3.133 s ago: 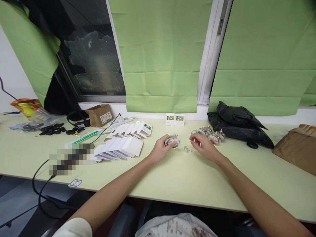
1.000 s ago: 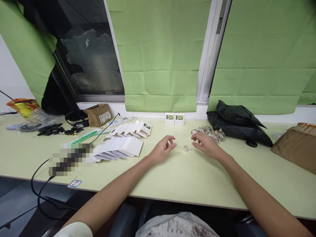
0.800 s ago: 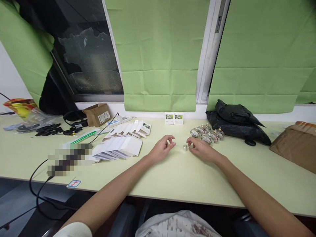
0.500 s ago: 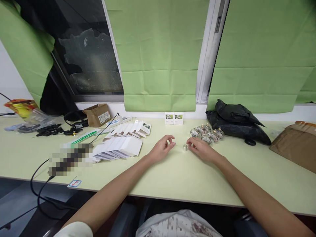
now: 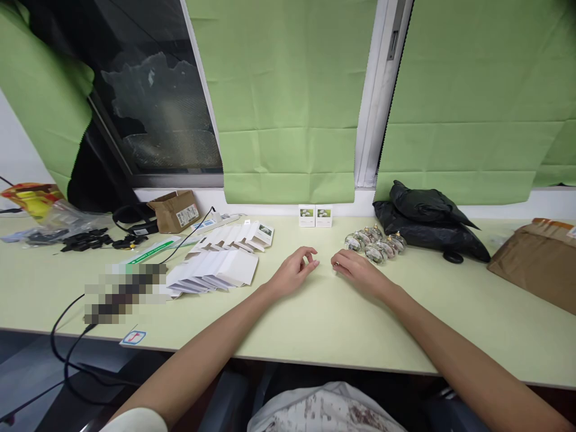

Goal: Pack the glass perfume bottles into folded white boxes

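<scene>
My right hand [image 5: 357,271] is closed around a small silvery cylinder [image 5: 333,269], perhaps a bottle cap. Most of it is hidden by my fingers. To the left, my left hand [image 5: 294,270] rests on the table [image 5: 315,327] with its fingers curved and apart, holding nothing. Just beyond my right hand stands a cluster of several round clear glass bottles [image 5: 377,243] with gold-coloured tops. Two small white printed boxes [image 5: 315,216] stand side by side against the wall.
Left of my hands, rows of flattened white cartons [image 5: 225,267] overlap. A brown box [image 5: 174,211], a power strip [image 5: 216,222] and cables lie farther left. Black plastic bags [image 5: 429,222] and a larger brown carton [image 5: 537,261] sit to the right.
My right hand has moved slightly left and its fingers have closed over the silvery cylinder, which stood visible beside them before. My left hand has barely moved.
</scene>
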Demonstrator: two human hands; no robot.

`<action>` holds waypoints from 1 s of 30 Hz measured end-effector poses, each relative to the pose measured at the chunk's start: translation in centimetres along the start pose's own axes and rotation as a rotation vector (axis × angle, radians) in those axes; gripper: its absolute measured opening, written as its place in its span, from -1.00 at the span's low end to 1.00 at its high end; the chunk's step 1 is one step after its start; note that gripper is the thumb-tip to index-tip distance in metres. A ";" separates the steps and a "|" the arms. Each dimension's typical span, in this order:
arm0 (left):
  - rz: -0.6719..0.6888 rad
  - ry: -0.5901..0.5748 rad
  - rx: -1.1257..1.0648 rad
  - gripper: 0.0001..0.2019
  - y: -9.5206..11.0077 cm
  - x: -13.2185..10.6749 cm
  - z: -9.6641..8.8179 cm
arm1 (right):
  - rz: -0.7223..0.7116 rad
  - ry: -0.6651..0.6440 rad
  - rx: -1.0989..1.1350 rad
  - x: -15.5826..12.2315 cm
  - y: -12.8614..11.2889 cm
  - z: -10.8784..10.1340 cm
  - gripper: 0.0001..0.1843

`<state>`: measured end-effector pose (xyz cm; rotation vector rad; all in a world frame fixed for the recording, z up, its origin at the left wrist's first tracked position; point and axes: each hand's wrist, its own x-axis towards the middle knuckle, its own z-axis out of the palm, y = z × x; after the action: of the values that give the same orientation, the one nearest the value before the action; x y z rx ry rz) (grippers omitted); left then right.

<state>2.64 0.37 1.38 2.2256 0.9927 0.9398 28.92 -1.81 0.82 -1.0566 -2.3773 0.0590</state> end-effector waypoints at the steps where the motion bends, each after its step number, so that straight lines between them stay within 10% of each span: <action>1: -0.003 -0.003 -0.001 -0.60 0.0 0.0 0.0 | 0.007 0.000 0.002 0.0 0.1 0.0 -0.82; 17: -0.020 -0.021 0.006 -0.60 0.2 -0.1 -0.1 | 0.269 -0.024 -0.340 -2.3 5.8 -3.0 -0.84; 30: -0.001 -0.042 0.013 -0.64 0.3 -0.2 -0.1 | 0.285 0.006 -0.369 -2.6 5.4 -4.1 -0.79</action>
<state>2.58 0.02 1.59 2.2460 0.9837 0.8851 36.04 -0.55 1.85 -1.5585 -2.2648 -0.2913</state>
